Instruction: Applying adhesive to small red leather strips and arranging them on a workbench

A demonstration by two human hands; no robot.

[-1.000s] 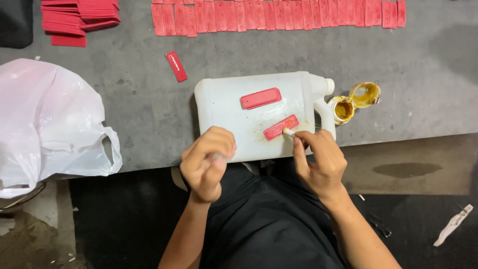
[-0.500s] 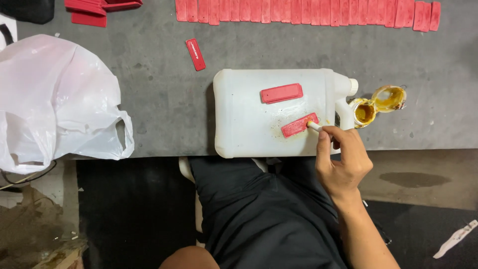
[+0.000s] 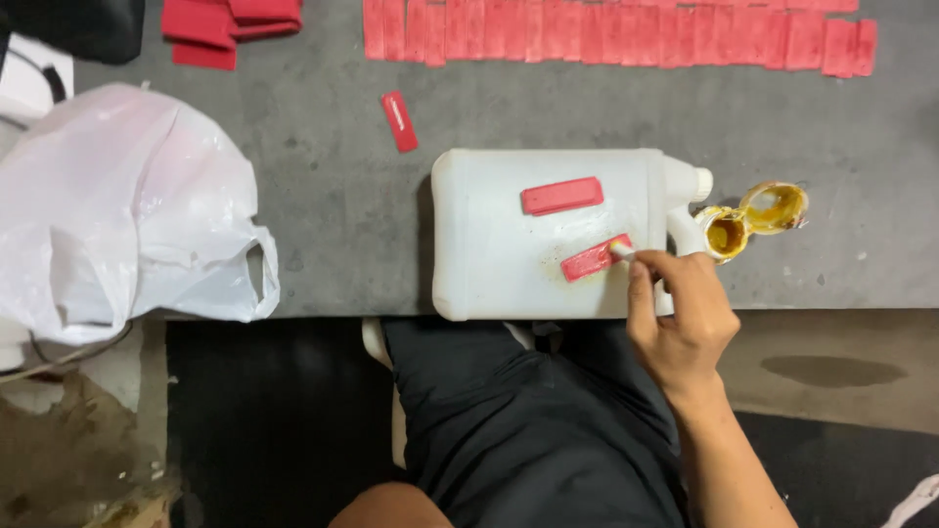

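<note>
The right hand (image 3: 680, 318) reaches forward from the lower right — forearm bare, wrist bent slightly, back of the hand up. Its fingers (image 3: 641, 284) are curled and pinched together at the tips, the index stretched furthest ahead. The left hand is out of sight.

White plastic bag (image 3: 117, 215) lies at left on grey worktop (image 3: 333, 196). Row of red strips (image 3: 616, 34) along far edge; stacked red pieces (image 3: 230, 24) at top-left. Single red strip (image 3: 399, 121) lies apart, betw. bag and row.
</note>
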